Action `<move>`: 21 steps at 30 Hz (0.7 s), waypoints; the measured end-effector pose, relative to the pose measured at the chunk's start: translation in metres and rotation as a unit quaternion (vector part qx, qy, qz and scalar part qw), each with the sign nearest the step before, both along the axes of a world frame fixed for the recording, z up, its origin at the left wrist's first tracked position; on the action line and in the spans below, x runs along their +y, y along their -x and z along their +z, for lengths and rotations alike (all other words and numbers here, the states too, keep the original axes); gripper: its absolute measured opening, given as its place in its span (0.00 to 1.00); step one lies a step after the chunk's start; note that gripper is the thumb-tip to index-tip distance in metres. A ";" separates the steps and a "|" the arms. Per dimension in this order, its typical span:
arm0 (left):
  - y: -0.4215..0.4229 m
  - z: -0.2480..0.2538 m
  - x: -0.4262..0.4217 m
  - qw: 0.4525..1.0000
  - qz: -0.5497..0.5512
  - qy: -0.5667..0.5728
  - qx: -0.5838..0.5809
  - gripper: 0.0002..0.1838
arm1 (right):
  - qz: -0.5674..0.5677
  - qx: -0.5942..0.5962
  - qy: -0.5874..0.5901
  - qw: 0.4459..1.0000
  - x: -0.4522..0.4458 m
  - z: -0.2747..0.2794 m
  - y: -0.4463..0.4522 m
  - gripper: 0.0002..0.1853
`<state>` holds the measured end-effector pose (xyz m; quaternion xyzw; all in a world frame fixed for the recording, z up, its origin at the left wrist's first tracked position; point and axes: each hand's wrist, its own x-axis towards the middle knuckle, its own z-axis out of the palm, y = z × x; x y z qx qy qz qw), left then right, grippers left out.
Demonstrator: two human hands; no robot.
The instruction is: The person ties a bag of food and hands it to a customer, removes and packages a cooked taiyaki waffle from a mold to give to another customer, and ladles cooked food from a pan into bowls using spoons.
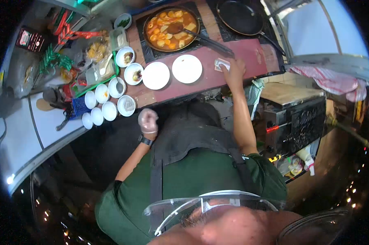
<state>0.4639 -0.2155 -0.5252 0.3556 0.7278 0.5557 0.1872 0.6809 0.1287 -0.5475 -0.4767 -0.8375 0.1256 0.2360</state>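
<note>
My left hand [148, 121], in a clear plastic glove with a dark watch at the wrist, hangs just off the counter's near edge. Its fingers are loosely curled, and nothing shows in them. Close to it stands a white bowl [126, 105]. On the red counter mat [250, 57], my right hand [234, 73] has its fingers closed on a small pale rectangular packet [222, 65]; print on it is too small to read. Left of that hand are two round white plates, a nearer-right one [187, 68] and a left one [156, 75].
A pan [171, 28] of orange-red stew holds a ladle [209, 43], its handle reaching toward my right hand. A dark frying pan [241, 17] sits at the back right. Several small bowls [109, 110] and a green tray [96, 86] occupy the left. A wooden board [292, 93] lies right.
</note>
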 end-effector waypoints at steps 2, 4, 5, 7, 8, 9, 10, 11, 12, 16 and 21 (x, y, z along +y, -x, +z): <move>0.011 -0.065 -0.070 0.933 0.238 0.102 -0.251 0.08 | 0.023 -0.002 0.038 0.999 -0.001 0.002 0.002 0.17; 0.079 -0.169 -0.172 0.684 0.282 0.005 -0.673 0.07 | 0.041 -0.015 0.058 0.997 -0.004 -0.004 0.001 0.16; 0.099 -0.191 -0.177 0.654 0.345 -0.022 -0.673 0.06 | 0.024 -0.006 0.101 0.995 -0.009 -0.006 0.002 0.14; 0.135 -0.218 -0.175 0.654 0.417 -0.043 -0.629 0.11 | 0.024 0.006 0.068 0.997 -0.019 -0.004 0.005 0.13; 0.150 -0.224 -0.169 0.683 0.428 -0.034 -0.591 0.15 | 0.023 0.022 0.030 0.999 -0.021 -0.002 0.007 0.13; 0.166 -0.234 -0.163 0.715 0.423 -0.010 -0.556 0.16 | 0.020 -0.047 0.035 0.998 -0.017 -0.006 0.003 0.17; 0.176 -0.243 -0.157 0.765 0.388 0.041 -0.512 0.18 | 0.056 -0.046 0.018 0.997 -0.021 0.004 0.002 0.20; 0.188 -0.252 -0.161 0.871 0.259 0.285 -0.306 0.19 | 0.082 -0.042 -0.012 0.996 -0.013 -0.010 -0.005 0.20; 0.192 -0.256 -0.166 0.846 0.100 0.524 0.012 0.20 | 0.122 -0.036 -0.024 0.992 -0.019 0.003 -0.002 0.17; 0.175 -0.273 -0.175 0.777 -0.015 0.599 0.193 0.20 | 0.066 0.018 -0.081 0.994 -0.022 0.000 -0.013 0.14; 0.138 -0.282 -0.184 0.811 0.241 0.469 0.253 0.17 | 0.088 0.193 0.192 0.958 -0.129 0.114 0.065 0.15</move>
